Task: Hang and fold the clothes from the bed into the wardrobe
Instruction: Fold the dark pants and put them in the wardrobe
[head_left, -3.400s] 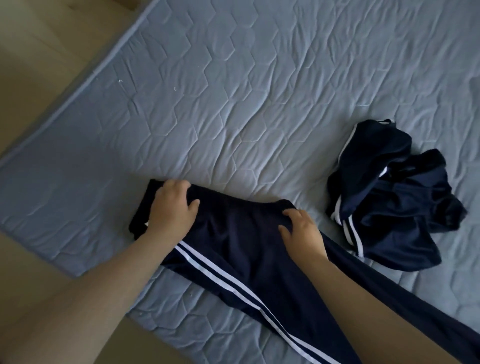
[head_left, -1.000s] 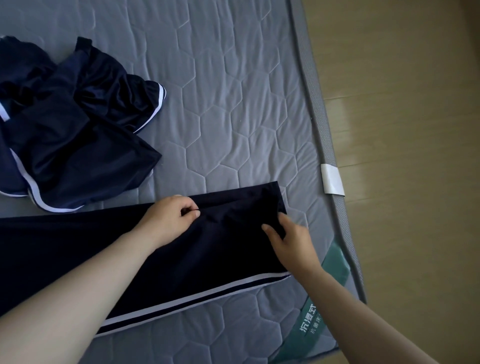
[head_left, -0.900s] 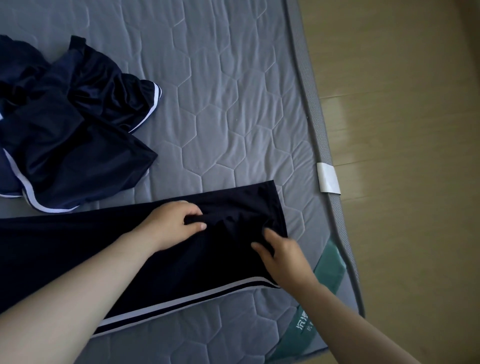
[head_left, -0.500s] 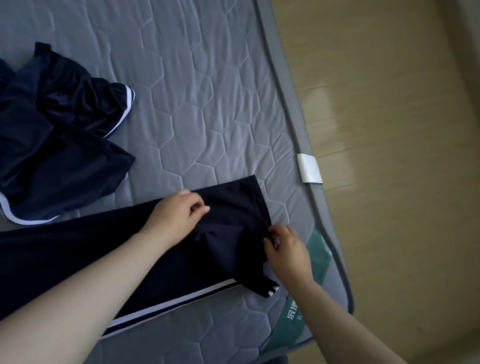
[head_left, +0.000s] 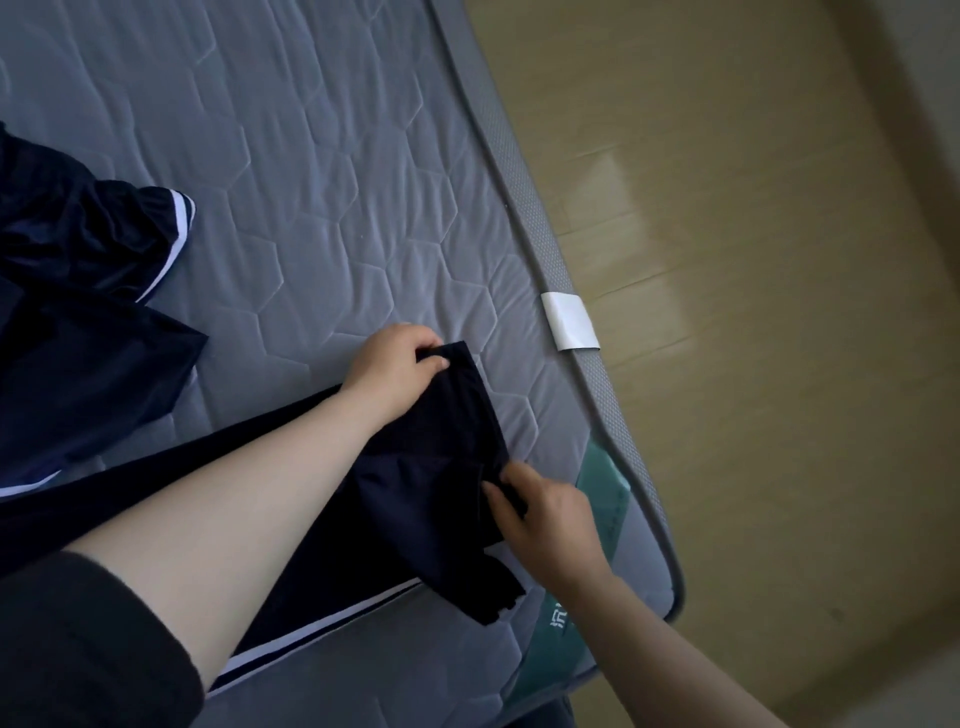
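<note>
Trouser (head_left: 415, 467) cuff end is now lifted off the bed (head_left: 322, 208); half a second ago it lay flat. Left hand (head_left: 395, 364) pinches the far corner, right hand (head_left: 545, 514) pinches the near edge, hands apart. Likely start of the fold-over. Second garment (head_left: 78, 291) lies left of the hands, untouched. Green label (head_left: 605, 499) under right hand: characters partly hidden, unreadable. White tag (head_left: 569, 321) blank.

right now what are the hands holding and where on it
Both grip the navy track pants at the leg's hem end: left hand pinches the far corner, right hand the near corner.
</note>
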